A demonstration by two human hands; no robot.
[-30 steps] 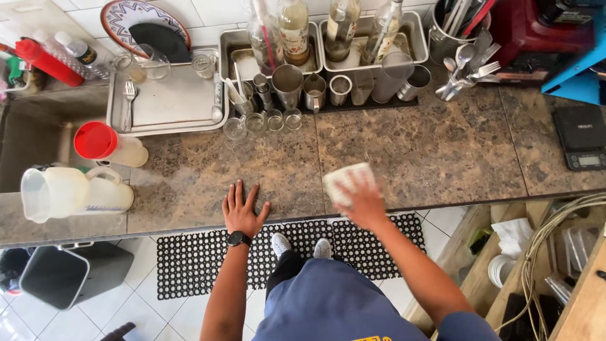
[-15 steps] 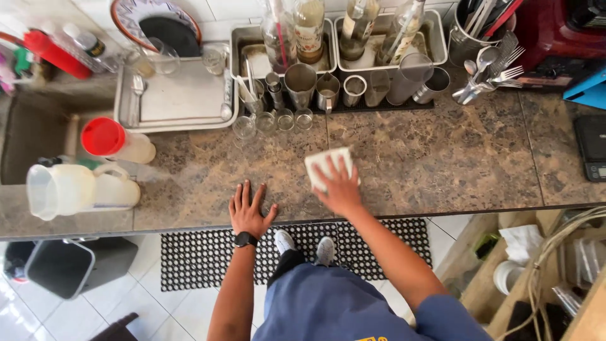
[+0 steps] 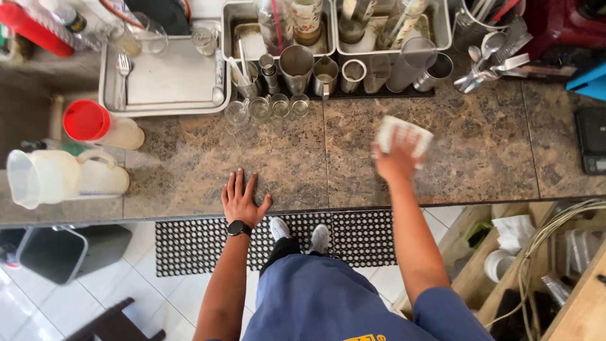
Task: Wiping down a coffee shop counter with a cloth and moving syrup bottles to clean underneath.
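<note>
Head view looks straight down on your two arms over a brown speckled stone worktop (image 3: 480,158). Beyond your right fingers (image 3: 386,146) stands a row of metal cups (image 3: 353,72) on a dark bar mat, and past them two steel tubs hold bottles (image 3: 307,16). Off to the outer side of those fingers lies a bunch of spoons and forks (image 3: 489,60), near but not touching. Three small clear glasses (image 3: 268,107) stand on the stone ahead of your left fingers (image 3: 240,186), well apart from them, and a steel tray (image 3: 164,82) with a fork on it sits further out. To the outer side of the left fingers a white jug (image 3: 57,177) lies at the edge, with a red-lidded tub (image 3: 95,123) just behind it. Nothing stands between either hand and the stone under it.

Your right hand (image 3: 396,161) presses on a white cloth (image 3: 407,136), folded into a small pad, slightly blurred; the fingers lie together on top of it, and most of the cloth shows past the fingertips on the far side. It lies flat on the stone, on the stretch in front of the cups. Your left hand (image 3: 243,202) rests flat near the front edge, fingers spread apart and holding nothing, a black watch (image 3: 238,227) on the wrist.
</note>
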